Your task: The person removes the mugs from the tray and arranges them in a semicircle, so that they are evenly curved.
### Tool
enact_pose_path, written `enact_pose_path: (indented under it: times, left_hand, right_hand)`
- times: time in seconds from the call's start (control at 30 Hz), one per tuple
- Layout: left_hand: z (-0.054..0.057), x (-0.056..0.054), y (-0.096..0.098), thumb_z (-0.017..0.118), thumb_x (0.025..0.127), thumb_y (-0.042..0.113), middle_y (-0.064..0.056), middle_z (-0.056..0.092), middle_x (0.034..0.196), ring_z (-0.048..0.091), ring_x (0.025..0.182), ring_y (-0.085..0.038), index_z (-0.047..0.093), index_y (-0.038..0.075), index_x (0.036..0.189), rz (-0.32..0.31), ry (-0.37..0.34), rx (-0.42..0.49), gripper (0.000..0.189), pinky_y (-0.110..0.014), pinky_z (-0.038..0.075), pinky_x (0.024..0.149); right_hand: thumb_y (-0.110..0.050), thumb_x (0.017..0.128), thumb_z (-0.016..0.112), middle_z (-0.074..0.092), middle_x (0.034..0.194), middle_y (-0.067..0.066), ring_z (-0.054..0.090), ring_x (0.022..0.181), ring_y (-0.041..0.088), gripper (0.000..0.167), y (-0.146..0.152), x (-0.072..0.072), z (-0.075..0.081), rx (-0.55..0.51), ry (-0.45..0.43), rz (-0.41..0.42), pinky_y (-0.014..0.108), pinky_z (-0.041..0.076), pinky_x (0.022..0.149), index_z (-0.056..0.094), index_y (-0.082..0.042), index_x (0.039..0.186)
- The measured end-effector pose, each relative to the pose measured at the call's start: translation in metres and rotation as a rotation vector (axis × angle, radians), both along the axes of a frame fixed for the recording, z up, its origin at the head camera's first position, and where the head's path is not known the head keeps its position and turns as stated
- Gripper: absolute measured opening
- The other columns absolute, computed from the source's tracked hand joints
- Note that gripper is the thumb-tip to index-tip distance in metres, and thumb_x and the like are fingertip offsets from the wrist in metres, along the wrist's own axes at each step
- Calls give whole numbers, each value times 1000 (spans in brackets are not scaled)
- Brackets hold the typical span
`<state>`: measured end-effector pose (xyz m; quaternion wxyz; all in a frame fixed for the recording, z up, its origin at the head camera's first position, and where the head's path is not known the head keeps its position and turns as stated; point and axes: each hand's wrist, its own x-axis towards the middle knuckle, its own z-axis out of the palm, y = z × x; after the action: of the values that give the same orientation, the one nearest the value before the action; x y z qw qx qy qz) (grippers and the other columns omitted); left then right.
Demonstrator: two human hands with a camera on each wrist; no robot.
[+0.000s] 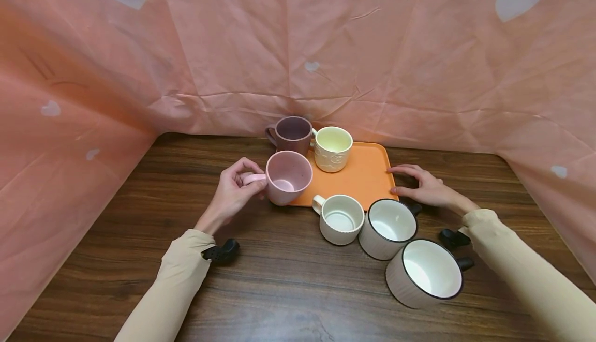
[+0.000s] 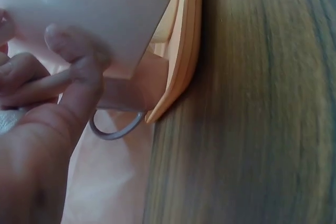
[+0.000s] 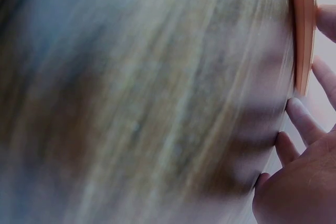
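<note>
My left hand (image 1: 237, 189) holds a pink mug (image 1: 283, 195) by its handle, thumb and fingers pinching it. In the head view the mug overlaps the left front part of an orange tray (image 1: 368, 176); in the left wrist view its pale side (image 2: 100, 19) looks tilted. Behind it, a dark purple mug (image 1: 293, 140) sits at the tray's back left, handle to the left. Beside that, a cream mug (image 1: 331, 158) with raised patterning stands on the tray. My right hand (image 1: 428, 189) has fingers extended, thumb and fingertips at the tray's right edge (image 3: 303, 35).
In front of the tray, a small white cup (image 1: 340, 233) with a ribbed side stands on the wooden table (image 1: 279, 295). Right of it are a white mug with black rim (image 1: 379, 243) and a larger similar mug (image 1: 410, 285). Pink cloth (image 1: 326, 36) hangs behind and at both sides.
</note>
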<state>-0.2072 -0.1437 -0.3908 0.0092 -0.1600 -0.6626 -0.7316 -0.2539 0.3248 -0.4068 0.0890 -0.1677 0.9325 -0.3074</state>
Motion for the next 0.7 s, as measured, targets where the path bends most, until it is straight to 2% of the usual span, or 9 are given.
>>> enact_pose_path:
  times: [0.23, 0.47, 0.7]
  left_hand:
    - [-1, 7, -8, 64, 89, -10, 3, 69, 77, 66, 63, -10, 60, 13, 95, -81, -19, -22, 24, -27, 59, 60]
    - [-8, 9, -14, 63, 85, -9, 1, 67, 74, 66, 58, -13, 61, 16, 95, -180, -22, -82, 27, -28, 57, 57]
    - [-10, 10, -13, 61, 86, -7, 4, 67, 73, 65, 62, -9, 60, 15, 96, -354, -83, -89, 24, -27, 57, 57]
  right_hand:
    - [-32, 94, 72, 38, 157, 23, 32, 144, 51, 57, 1, 0, 1, -2, -11, 0, 86, 16, 97, 54, -17, 146]
    - [-32, 94, 73, 38, 156, 24, 33, 144, 51, 57, 2, 0, -2, -3, -8, 3, 86, 16, 98, 55, -16, 145]
    - [-35, 95, 72, 36, 158, 23, 31, 144, 53, 58, 2, 0, -1, 12, -27, -9, 86, 14, 97, 53, -18, 147]
